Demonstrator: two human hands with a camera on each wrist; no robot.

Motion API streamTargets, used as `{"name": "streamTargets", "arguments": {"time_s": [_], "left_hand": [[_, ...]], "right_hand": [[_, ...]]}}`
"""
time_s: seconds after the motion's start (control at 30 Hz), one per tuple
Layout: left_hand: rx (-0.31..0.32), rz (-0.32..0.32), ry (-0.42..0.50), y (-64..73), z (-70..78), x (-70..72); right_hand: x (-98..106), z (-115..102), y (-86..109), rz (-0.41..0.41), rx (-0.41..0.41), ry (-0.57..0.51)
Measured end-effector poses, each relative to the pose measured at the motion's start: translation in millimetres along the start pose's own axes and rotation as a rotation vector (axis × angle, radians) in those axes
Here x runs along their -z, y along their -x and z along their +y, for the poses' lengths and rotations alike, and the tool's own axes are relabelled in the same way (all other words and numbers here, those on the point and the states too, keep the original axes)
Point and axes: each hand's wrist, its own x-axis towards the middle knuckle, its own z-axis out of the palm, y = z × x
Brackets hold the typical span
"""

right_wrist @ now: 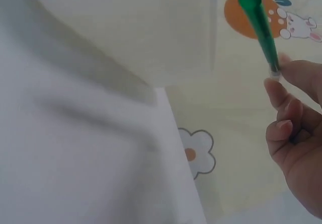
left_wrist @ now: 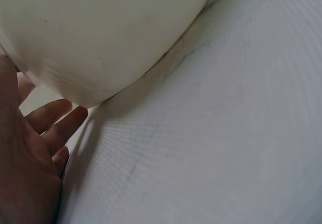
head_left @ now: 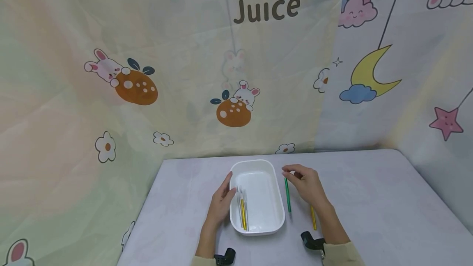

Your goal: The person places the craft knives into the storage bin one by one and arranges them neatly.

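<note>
A white tray (head_left: 264, 230) with rounded corners stands on the table. My left hand (head_left: 220, 204) holds its left side, thumb at the rim and fingers along the outer wall; the left wrist view shows those fingers (left_wrist: 65, 126) against the white wall. Several slim sticks (head_left: 243, 214), yellow and clear or whitish, lie lengthwise in the tray's left part. To the right of the tray, my right hand (head_left: 306, 184) pinches a slim green stick (head_left: 288, 196) by its clear end, between thumb and index finger. The green stick (right_wrist: 261, 30) hangs down, beside the tray.
A yellow stick (head_left: 313, 218) lies on the table (head_left: 384, 208), partly hidden under my right forearm. Behind the table hangs a printed cloth (head_left: 192, 73) with rabbits and flowers. Each wrist wears a black camera mount (head_left: 312, 241).
</note>
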Motion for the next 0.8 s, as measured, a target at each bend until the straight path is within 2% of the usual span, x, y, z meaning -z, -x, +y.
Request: {"name": "streamTargets", "arguments": {"time_s": [0.17,0.3,0.53,0.8], "left_hand": [[0.008,0.003,-0.004,0.7,0.6,0.3],[0.016,0.001,-0.005,0.9,1.1,0.4],[0.012,-0.003,0.005,0.4,1.8,1.2],[0.001,-0.006,0.012,-0.8,3.2,0.2]], "right_hand": [[-4.1,-5.4,-1.4,0.003,0.036,-0.112],[-11.9,-11.7,-1.1,-0.011,0.048,-0.154],[-24.3,-22.5,1.5,-0.037,0.001,-0.149],[-34.1,-24.6,3.6,-0.019,0.032,-0.149]]}}
